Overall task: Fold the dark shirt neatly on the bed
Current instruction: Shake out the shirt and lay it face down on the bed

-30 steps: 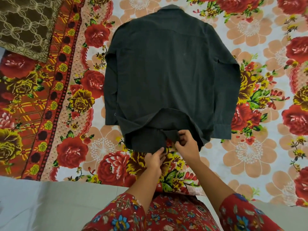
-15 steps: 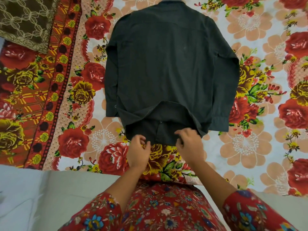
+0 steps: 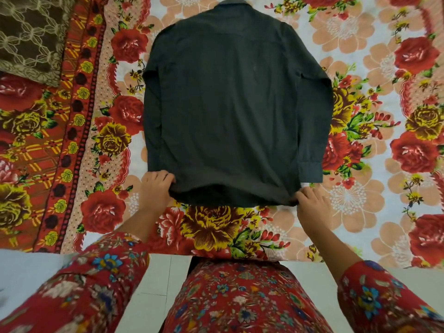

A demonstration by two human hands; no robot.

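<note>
left hand and right hand each pinch a hem corner of the shirt, which lies back-up on the bed, long axis running straight away from both hands, collar farthest, hands equally near.

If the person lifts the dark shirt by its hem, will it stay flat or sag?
Probably sag: the shirt is thin cloth, and its hem bows between the left hand and right hand. Likely light: fingertip grips hold it. The loose sleeve may slide.

Both hands, left and right, grip dark shirt hem corners.
</note>
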